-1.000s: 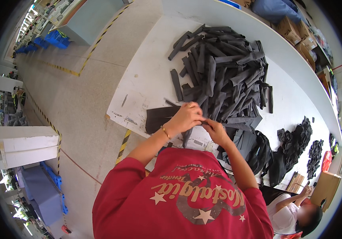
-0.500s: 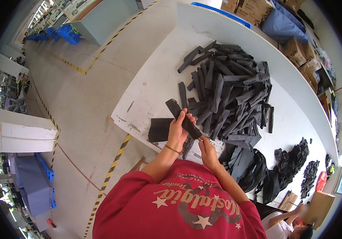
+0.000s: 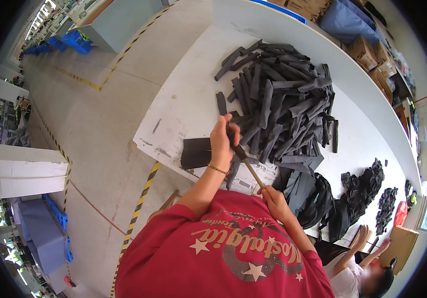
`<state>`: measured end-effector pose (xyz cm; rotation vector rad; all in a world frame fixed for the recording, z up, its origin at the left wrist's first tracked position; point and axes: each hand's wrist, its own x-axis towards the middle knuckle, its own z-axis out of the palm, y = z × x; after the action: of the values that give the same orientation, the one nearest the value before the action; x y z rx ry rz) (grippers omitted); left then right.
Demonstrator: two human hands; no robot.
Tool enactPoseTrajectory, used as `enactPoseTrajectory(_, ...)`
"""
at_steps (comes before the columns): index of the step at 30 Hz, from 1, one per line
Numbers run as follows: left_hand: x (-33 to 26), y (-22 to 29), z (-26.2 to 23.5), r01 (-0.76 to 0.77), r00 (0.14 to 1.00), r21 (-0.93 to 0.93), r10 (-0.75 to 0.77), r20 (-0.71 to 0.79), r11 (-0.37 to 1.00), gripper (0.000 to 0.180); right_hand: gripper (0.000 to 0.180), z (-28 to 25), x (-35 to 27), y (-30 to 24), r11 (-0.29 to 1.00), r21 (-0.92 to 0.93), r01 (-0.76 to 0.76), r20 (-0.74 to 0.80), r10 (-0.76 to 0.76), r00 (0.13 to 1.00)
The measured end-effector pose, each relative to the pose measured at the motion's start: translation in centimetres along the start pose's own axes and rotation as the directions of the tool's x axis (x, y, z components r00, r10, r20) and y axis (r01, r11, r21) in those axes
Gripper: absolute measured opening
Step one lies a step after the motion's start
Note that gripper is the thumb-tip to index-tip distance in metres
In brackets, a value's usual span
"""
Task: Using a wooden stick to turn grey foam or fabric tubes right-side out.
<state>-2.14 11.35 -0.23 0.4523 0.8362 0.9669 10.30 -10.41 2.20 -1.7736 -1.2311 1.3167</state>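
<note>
While left hand (image 3: 222,144) grasps one black fabric tube (image 3: 240,152) at far end of one rod (image 3: 254,173), right hand (image 3: 275,200) grips near end; one uncountable heap (image 3: 283,102) beyond; white tabletop (image 3: 178,107) open toward left edge.

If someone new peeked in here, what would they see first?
Probably the big heap of dark strips on the white table, above the picture's middle. Then the bright red shirt at the bottom, and above it a thin rod in the right hand, running up to a dark strip in the left hand.
</note>
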Motion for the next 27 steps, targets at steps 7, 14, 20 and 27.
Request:
enactPoseTrajectory(7, -0.9, -1.4, -0.1, 0.062, 0.997, 0.037, -0.064, 0.049, 0.997, 0.035, 0.022, 2.1, 1.8, -0.2, 0.999, 0.038, -0.010, -0.047, 0.012, 0.999)
enactPoseTrajectory(14, 7.1, 3.1, -7.1, -0.177, 0.979, -0.224, 0.147, -0.144, 0.959, 0.025, 0.020, -2.2, -4.8, -0.5, 1.000, -0.016, 0.005, 0.202, -0.001, 0.979)
enactPoseTrajectory(20, 6.9, -2.1, -3.2, -0.088, 0.933, -0.253, -0.009, -0.360, 0.964, 0.021, 0.026, -1.8, -0.4, -2.3, 0.974, -0.178, 0.140, -0.329, -0.193, 0.924)
enactPoseTrajectory(27, 1.0, -1.7, 2.2, -0.079, 0.984, 0.096, 0.093, -0.153, 0.992, 0.028, 0.019, -0.7, 12.2, -5.8, 0.873, 0.300, 0.385, -0.528, -0.184, 0.829)
